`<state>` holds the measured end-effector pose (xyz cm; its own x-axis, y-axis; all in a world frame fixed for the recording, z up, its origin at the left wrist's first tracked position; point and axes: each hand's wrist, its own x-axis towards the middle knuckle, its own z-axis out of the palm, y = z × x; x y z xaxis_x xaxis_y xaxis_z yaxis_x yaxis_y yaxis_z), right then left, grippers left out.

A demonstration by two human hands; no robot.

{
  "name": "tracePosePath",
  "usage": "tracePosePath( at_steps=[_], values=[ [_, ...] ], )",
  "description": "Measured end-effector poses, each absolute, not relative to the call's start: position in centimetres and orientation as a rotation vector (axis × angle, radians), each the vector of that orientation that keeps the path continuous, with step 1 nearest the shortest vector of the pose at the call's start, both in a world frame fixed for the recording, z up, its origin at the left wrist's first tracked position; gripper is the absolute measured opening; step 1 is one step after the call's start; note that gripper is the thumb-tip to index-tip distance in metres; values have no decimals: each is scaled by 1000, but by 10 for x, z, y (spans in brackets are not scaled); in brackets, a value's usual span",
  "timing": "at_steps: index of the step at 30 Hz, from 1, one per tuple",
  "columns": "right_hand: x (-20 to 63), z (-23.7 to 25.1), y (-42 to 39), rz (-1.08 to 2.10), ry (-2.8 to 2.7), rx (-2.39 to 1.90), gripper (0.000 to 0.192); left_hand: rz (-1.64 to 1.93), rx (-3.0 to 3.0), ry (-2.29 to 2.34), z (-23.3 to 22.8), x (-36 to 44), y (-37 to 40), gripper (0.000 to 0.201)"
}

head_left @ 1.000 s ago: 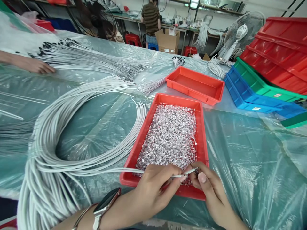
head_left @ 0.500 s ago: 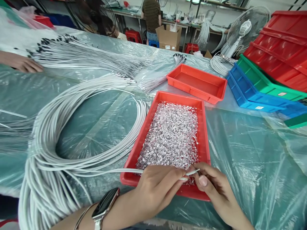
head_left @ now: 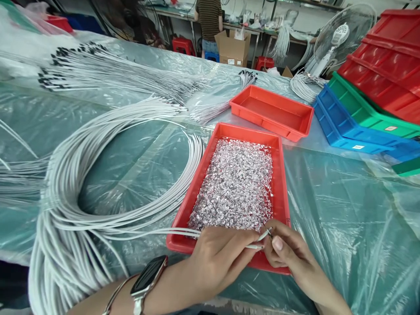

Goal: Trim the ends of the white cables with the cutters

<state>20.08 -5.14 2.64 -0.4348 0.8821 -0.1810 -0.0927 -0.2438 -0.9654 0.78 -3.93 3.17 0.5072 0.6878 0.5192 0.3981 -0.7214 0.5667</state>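
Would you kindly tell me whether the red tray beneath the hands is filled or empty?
Partly filled: small silvery pieces lie across the red tray, its walls rising above them.

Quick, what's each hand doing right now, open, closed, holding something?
Left hand: closed, holding two white cables.
Right hand: fingers curled beside a cable tip; whether it grips anything can't be told.
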Motion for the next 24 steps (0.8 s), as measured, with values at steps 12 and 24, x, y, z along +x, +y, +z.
tracePosePath(
  at_steps=[12,24],
  values=[
    [198,24,-50,1820,-1264,-1005,38,1119,2251,931,20,7,-45,10],
    [189,25,-56,1703,-1348,-1071,34,1116,1834,899,19,3,-44,8]
  ],
)
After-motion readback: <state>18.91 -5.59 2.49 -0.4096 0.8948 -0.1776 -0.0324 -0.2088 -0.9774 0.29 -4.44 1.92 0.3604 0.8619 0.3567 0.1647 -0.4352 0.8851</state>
